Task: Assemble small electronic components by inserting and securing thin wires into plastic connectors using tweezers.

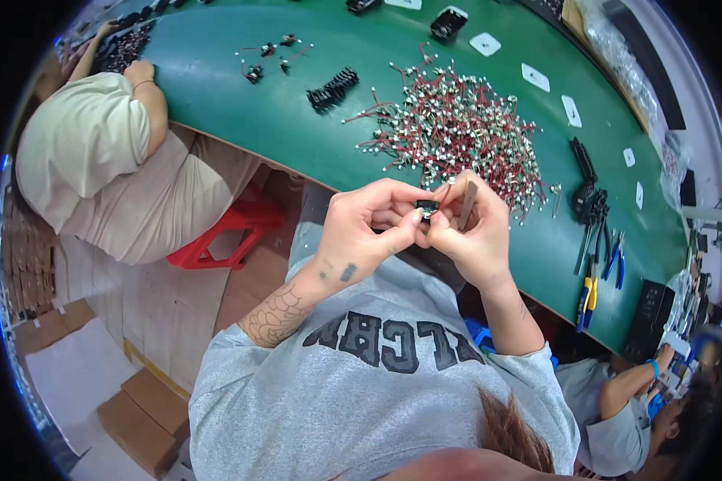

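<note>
Close in front of my body, both hands meet around a small black part with a white connector piece. My left hand pinches it between thumb and fingertips. From the other side, my right hand presses its thumb and fingers against the same part. A flat, brownish metal tool, perhaps tweezers, sticks up from between the right hand's fingers. Just beyond my hands lies a heap of small connectors with red wires. Fingers cover much of the black part.
A row of black parts lies on the green table, left of the heap. Pliers, blue-handled cutters and black parts lie at right. One person sits left, another lower right. A red stool stands left.
</note>
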### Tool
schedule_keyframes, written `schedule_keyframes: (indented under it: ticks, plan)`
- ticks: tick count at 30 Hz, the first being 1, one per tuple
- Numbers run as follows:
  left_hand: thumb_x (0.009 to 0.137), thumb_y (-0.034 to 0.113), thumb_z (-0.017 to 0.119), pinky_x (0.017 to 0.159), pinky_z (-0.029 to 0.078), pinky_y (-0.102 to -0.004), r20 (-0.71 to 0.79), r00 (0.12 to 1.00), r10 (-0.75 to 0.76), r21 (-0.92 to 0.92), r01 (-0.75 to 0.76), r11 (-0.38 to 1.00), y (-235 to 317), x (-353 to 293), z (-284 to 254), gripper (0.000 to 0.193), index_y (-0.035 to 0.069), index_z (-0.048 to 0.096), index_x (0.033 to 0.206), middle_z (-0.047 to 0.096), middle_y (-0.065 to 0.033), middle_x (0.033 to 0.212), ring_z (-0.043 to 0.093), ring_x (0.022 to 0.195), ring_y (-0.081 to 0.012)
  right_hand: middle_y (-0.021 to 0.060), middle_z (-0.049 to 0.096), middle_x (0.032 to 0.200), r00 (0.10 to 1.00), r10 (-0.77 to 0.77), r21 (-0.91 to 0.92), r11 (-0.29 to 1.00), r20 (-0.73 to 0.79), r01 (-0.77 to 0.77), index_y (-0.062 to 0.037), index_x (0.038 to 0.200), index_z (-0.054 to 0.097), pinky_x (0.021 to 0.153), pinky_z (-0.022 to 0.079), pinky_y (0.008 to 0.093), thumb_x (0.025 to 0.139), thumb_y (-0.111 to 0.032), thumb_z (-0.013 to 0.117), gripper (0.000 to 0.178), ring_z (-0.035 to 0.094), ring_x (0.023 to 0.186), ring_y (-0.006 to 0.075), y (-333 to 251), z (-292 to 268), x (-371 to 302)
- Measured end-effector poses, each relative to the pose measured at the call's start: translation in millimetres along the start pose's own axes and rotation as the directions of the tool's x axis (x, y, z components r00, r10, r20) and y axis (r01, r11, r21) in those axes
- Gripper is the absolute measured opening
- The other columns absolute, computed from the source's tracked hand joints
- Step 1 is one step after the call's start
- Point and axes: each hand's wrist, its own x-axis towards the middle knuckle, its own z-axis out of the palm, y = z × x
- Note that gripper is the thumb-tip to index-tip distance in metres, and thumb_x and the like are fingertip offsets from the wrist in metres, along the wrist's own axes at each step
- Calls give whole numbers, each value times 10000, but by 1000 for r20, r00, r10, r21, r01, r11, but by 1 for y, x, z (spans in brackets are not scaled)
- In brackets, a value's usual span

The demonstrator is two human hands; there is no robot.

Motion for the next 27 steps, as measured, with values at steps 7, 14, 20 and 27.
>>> schedule_keyframes:
  ticks: [7, 14, 20, 27]
  plan:
    - [815, -74, 549, 665, 536, -195, -26, 996, -91, -137, 86, 987, 13, 1, -25, 247, -53, 596, 1057, 659, -110, 855, 671, 716, -143, -35, 490, 609, 988, -59, -196, 977, 140, 86, -33, 826, 606, 460, 292, 179, 714, 4, 636, 122, 366, 517, 31, -28, 5, 23]
    - [835, -61, 561, 675, 565, -235, -246, 962, 117, -187, -166, 968, 27, 4, -54, 255, -58, 581, 1089, 667, -142, 857, 686, 701, -196, -23, 562, 639, 923, -382, -67, 920, 55, 385, -20, 879, 704, 473, 254, 175, 814, -55, 618, 113, 353, 503, 37, -67, -5, 62]
    - [845, -31, 576, 657, 566, -235, -258, 964, 65, -196, -118, 973, 34, 9, -57, 257, -57, 576, 1101, 671, -145, 811, 692, 702, -208, 2, 539, 569, 768, -620, -52, 783, -160, 620, 31, 871, 698, 431, 217, 161, 828, -61, 577, 158, 316, 446, 34, -99, -25, 83]
    - [863, 9, 569, 606, 567, -232, -363, 932, 6, -145, -62, 987, 38, 19, -59, 255, -47, 575, 1112, 676, -145, 785, 693, 699, -206, -8, 371, 582, 753, -644, -63, 764, -134, 642, 80, 1029, 637, 465, 181, 187, 916, -163, 430, 339, 279, 489, 63, -123, -108, 76]
